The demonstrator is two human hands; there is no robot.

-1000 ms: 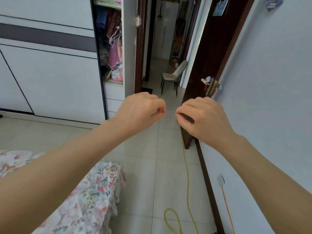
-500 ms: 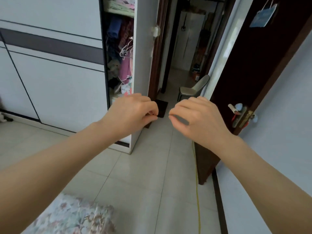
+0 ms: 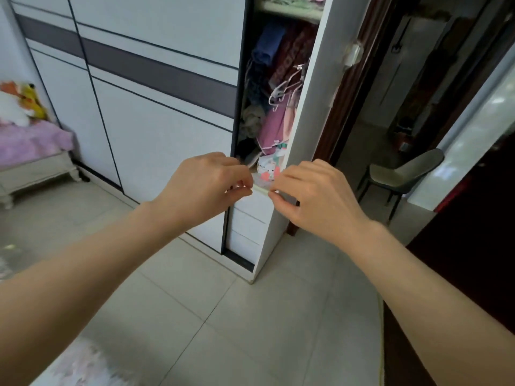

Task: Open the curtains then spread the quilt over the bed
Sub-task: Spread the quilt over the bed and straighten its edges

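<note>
My left hand [image 3: 206, 185] and my right hand [image 3: 315, 196] are held out in front of me at chest height, close together, fingers curled with thumb against fingertips. Nothing is visibly between the fingers of either hand. The floral bed cover [image 3: 80, 363] shows only as a blurred corner at the bottom left, below my left forearm. No curtains and no quilt are in view.
A white wardrobe [image 3: 145, 107] with a dark band fills the wall ahead; its right section [image 3: 273, 101] stands open with hanging clothes and drawers below. A small bench with a pink cover and plush toys [image 3: 30, 140] stands at left. A chair [image 3: 404, 171] sits in the hallway; a dark door [image 3: 473, 246] is at right.
The view has swung to the left, from the doorway and right wall to the wardrobe. My hands kept their pinched pose and stayed close together. The bed has slid almost out of view.
</note>
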